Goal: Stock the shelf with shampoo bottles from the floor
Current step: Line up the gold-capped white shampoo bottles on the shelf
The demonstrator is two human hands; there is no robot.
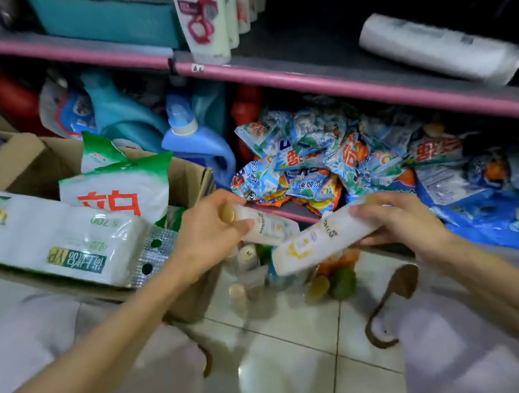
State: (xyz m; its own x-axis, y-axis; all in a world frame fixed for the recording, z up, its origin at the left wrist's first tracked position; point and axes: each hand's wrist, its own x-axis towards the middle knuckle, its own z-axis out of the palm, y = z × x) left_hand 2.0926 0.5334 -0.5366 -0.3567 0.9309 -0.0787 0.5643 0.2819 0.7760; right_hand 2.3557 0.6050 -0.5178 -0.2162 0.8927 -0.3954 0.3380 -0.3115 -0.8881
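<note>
Two white shampoo bottles, both lifted clear of the remaining bottles on the floor [250, 283], apparently for transfer to the pink-edged shelf [301, 75]. Left hand [212, 225]: fingers curled round the cap end of the left bottle [265, 225], long axis near level, base pointing right. Right hand [396, 218]: fingers and thumb pinching the right bottle [317, 241], axis slanting, base down-left.

An open brown cardboard box [190, 185] stood on the pale tiled floor [303, 339], holding green-and-white detergent bags [118, 188]. A white wrapped tissue pack [52, 240] lay across its rim. Blue detergent sachets [313, 163] were heaped on the bottom tier beside a blue plastic jug [194, 139]. A white plastic roll [440, 47] lay above.
</note>
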